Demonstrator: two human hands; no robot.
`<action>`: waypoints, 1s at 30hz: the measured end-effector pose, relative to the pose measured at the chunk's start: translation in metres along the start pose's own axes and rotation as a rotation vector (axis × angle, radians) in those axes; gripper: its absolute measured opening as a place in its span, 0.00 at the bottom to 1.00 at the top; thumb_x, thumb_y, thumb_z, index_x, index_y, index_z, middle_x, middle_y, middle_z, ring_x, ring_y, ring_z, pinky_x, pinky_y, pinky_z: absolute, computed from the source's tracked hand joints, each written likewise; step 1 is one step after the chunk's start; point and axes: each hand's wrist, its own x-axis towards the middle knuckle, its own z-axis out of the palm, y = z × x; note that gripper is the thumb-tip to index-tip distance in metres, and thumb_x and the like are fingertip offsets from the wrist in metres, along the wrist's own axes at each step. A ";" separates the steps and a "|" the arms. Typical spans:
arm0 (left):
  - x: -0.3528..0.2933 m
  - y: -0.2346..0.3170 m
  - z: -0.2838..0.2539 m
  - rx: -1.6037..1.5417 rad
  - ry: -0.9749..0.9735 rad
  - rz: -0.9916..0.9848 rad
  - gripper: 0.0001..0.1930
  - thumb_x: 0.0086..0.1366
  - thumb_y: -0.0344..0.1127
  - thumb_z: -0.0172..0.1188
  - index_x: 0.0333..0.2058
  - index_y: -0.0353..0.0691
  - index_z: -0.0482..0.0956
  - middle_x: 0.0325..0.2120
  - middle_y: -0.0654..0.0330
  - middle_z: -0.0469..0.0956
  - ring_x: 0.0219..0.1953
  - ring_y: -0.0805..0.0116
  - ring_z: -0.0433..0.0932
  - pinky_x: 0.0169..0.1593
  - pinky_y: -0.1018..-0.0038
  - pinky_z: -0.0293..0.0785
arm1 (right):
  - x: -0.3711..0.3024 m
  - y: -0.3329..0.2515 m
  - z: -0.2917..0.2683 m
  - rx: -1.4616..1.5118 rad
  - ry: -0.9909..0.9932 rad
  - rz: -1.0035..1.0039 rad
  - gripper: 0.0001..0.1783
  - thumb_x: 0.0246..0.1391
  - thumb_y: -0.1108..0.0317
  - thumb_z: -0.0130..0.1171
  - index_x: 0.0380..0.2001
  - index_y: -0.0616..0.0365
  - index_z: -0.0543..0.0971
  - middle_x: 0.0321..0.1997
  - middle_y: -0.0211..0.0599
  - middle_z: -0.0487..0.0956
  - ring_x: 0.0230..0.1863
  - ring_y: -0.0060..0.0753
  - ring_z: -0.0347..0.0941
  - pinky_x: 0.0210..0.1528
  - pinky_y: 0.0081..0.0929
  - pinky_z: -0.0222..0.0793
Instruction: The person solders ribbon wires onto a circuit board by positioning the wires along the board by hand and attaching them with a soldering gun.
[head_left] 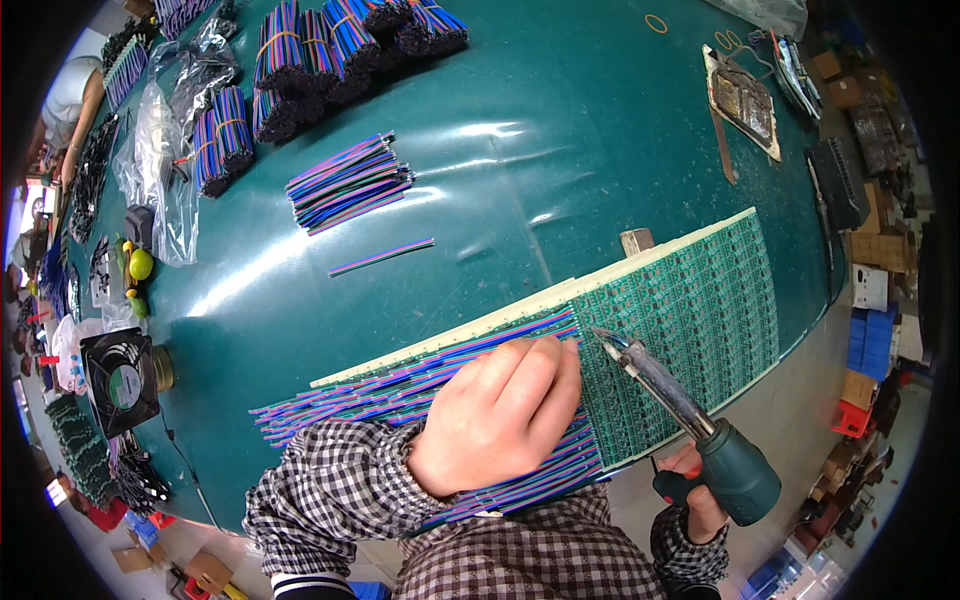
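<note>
My right hand (697, 490) grips the dark green handle of a soldering gun (740, 470). Its metal tip slants up and left over a large panel of green circuit boards (690, 310), close to my left fingertips. My left hand (505, 415) lies over rows of blue, pink and black ribbon wires (380, 385), its fingers curled together at their board ends. It appears to pinch a wire there, though the fingertips are partly hidden. The wires run left from the panel, some passing under my left forearm. A pale strip (450, 342) edges the panel's far side.
Beyond the panel lie a loose ribbon wire (382, 258) and a wire pile (350, 185). Banded wire bundles (300, 60) stand farther back. A black fan (120, 375) sits left, near a clear plastic bag (160, 170). A stained metal tray (742, 105) lies at far right.
</note>
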 end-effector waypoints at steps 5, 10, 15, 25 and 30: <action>0.000 0.000 -0.002 0.001 -0.015 -0.003 0.19 0.48 0.27 0.65 0.41 0.30 0.85 0.35 0.57 0.78 0.33 0.66 0.79 0.33 0.74 0.77 | 0.011 -0.019 0.006 0.079 -0.108 0.208 0.43 0.42 0.51 0.83 0.49 0.74 0.74 0.36 0.51 0.85 0.40 0.41 0.86 0.44 0.38 0.83; 0.001 0.000 -0.003 0.011 -0.017 0.003 0.19 0.48 0.27 0.64 0.42 0.30 0.85 0.36 0.56 0.78 0.33 0.66 0.79 0.34 0.74 0.77 | 0.004 -0.004 -0.007 0.060 -0.112 0.151 0.43 0.41 0.51 0.84 0.49 0.74 0.74 0.34 0.50 0.85 0.39 0.41 0.86 0.44 0.38 0.83; 0.000 0.001 0.000 0.016 -0.010 0.003 0.20 0.48 0.27 0.64 0.42 0.30 0.85 0.36 0.56 0.79 0.34 0.66 0.79 0.35 0.74 0.78 | 0.003 -0.002 -0.004 0.078 -0.109 0.165 0.44 0.41 0.52 0.84 0.49 0.75 0.73 0.33 0.46 0.85 0.37 0.40 0.86 0.44 0.37 0.83; -0.001 0.002 0.000 0.062 -0.027 0.025 0.19 0.48 0.28 0.65 0.41 0.30 0.86 0.36 0.56 0.80 0.33 0.66 0.80 0.34 0.75 0.77 | -0.001 0.001 -0.001 0.077 -0.077 0.146 0.42 0.41 0.53 0.84 0.48 0.75 0.74 0.32 0.45 0.85 0.36 0.38 0.86 0.45 0.36 0.82; 0.000 0.002 -0.001 0.063 -0.030 0.025 0.18 0.48 0.28 0.65 0.41 0.31 0.86 0.36 0.56 0.79 0.33 0.67 0.80 0.34 0.74 0.77 | 0.002 0.010 -0.015 0.025 -0.169 0.139 0.44 0.42 0.52 0.84 0.50 0.75 0.73 0.32 0.45 0.85 0.37 0.39 0.86 0.46 0.35 0.82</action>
